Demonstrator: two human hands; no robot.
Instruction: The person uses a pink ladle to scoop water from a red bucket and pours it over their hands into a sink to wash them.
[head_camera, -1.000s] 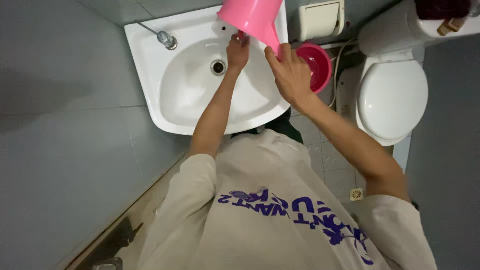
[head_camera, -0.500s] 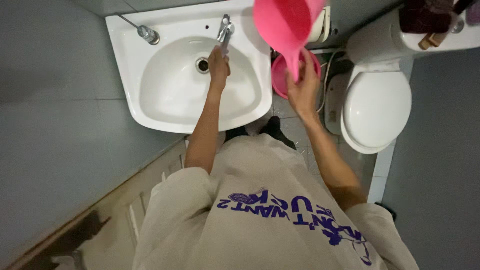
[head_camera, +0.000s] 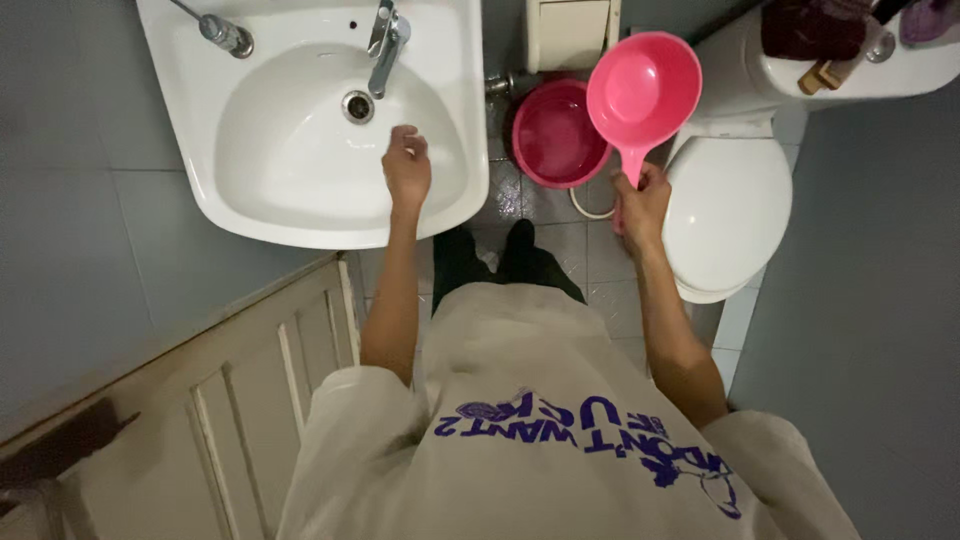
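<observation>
While over sink (head_camera: 300, 215), pink dipper (head_camera: 643, 92) in right hand (head_camera: 642, 198)

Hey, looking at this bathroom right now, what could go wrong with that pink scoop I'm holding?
The right hand holds the pink scoop only by its thin handle, with the bowl above the red bucket and close to the toilet; a loose grip might let it tip or knock the toilet. The floor tiles look shiny beside the bucket, possibly wet, so slipping is a risk. The left hand hangs over the sink, bracing nothing.
</observation>
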